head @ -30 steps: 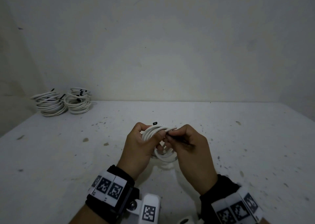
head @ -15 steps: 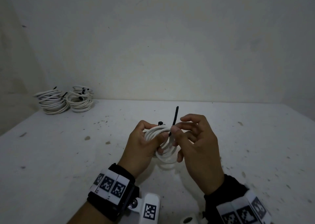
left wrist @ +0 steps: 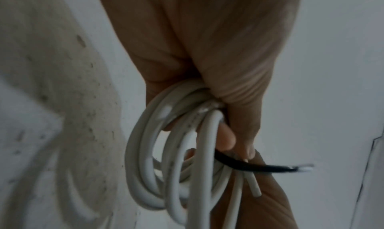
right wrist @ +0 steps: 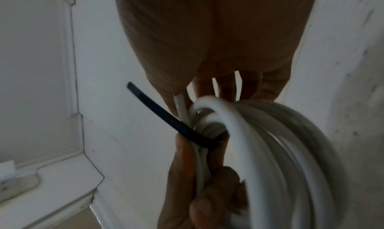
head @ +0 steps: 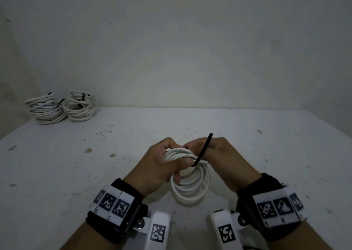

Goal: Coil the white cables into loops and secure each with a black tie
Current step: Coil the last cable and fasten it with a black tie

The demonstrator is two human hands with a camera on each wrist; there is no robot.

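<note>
Above a speckled white table [head: 57, 173], the left hand [head: 158, 166] grips a coiled white cable [head: 190, 188]; the right hand [head: 222, 162] curls around its top, beside a black tie [head: 202, 150].

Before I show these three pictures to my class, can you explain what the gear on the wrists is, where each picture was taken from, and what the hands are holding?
No machine: a person wears cameras, one on the head and one strapped on each wrist. The wide picture is the head view; the two close-ups look along each hand. The left hand grips a coiled white cable. The right hand also holds it, where a black tie sticks up. Finished coils lie at the table's far left corner.
</note>
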